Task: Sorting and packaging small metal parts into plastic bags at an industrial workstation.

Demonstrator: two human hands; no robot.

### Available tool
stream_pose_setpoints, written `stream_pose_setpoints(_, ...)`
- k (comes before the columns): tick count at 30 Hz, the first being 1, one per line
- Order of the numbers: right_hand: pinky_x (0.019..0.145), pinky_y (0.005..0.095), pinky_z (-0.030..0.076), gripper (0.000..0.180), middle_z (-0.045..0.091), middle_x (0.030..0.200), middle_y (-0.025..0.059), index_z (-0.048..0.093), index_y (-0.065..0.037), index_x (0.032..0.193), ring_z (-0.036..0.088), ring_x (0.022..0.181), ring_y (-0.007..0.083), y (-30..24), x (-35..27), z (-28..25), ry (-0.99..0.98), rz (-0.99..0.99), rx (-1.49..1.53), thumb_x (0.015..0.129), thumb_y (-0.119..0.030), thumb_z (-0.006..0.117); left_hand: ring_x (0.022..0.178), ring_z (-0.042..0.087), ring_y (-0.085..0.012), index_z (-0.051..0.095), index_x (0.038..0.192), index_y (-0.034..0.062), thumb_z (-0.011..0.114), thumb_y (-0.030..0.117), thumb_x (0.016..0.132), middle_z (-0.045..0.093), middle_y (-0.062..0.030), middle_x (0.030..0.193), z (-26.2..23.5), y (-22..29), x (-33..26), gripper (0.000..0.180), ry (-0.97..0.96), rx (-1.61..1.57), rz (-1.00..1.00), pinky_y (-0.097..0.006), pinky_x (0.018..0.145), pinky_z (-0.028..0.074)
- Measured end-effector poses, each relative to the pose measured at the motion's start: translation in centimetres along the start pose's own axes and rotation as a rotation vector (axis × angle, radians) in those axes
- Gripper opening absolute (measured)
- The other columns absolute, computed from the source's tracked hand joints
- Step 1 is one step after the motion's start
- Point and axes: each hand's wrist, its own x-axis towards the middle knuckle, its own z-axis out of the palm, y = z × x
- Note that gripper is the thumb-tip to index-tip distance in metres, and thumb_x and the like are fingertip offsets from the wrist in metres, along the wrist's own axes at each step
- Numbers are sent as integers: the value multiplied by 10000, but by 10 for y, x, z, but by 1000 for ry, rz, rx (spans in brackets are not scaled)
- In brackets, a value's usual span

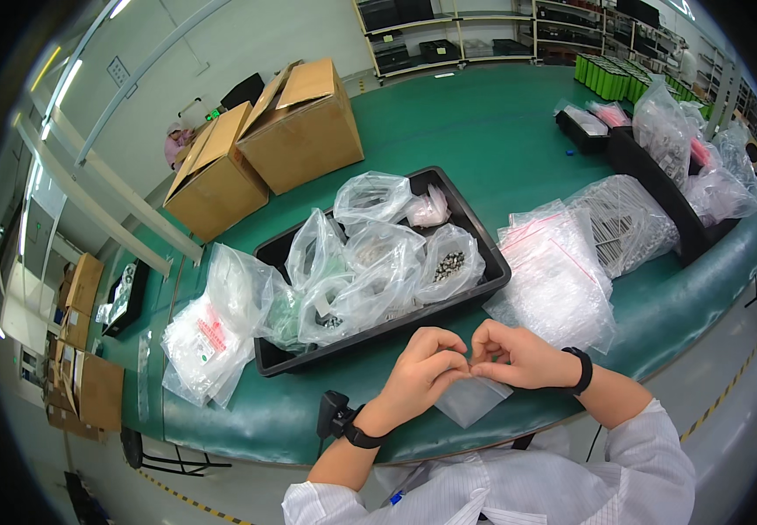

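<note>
A small clear plastic bag (pixel 470 402) hangs from my fingertips at the table's front edge. My left hand (pixel 428 367) pinches its upper edge on one side, and my right hand (pixel 518 354) pinches it close by, the two thumbs almost touching. Whether anything is inside the bag I cannot make out. Just beyond my hands stands a black tray (pixel 378 328) filled with open clear bags. One of those bags (pixel 453 262) holds small dark metal parts. Right of it lies a pile of flat clear bags with red lines (pixel 553 280).
A bag of long metal pieces (pixel 623 227) lies at the right beside a black bin (pixel 672 188). More plastic bags (pixel 217 337) are heaped left of the tray. Cardboard boxes (pixel 300 127) stand at the back left; green blocks (pixel 610 79) stand at the far right. A person (pixel 177 144) is beyond the boxes.
</note>
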Motion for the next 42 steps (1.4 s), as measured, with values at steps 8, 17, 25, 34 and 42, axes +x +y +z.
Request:
stream_pose_setpoints(8,632,276,485,98,636,878,61,571,-55,867,620,721,139,-10,-4,1,-27,-334,-521,830,1,643,985,539,-254,662,832,60,771,33,698,584,-63,1006,1,-1,-1,175,-53,-99,33,-362,847,443)
stream_pose_setpoints(17,607,300,456,132,595,806,51,533,-46,955,596,713,134,-8,-4,1,-109,-15,-148,860,26,588,999,522,-259,651,831,60,770,53,716,569,-61,1017,3,-2,-2,166,-22,-55,55,-368,866,430)
stream_pose_setpoints(25,665,375,452,224,506,818,99,529,-63,923,535,767,304,-11,-6,16,-24,-405,-581,755,68,600,1027,488,-286,610,842,35,745,52,735,545,-80,1046,0,-3,-2,173,-95,-152,42,-372,874,422)
stream_pose_setpoints(34,657,366,459,204,496,808,91,534,-55,928,537,772,284,-13,-2,6,131,-417,-879,757,38,596,1109,465,-270,646,845,95,769,92,748,537,-68,1142,1,1,-1,156,-322,-255,93,-380,935,393)
stream_pose_setpoints(42,660,407,493,93,609,875,112,612,-85,834,610,770,319,-2,3,4,-51,-387,-629,771,-70,679,1151,465,-326,604,820,81,761,72,731,536,-103,1196,0,0,2,181,-114,-110,58,-422,963,403)
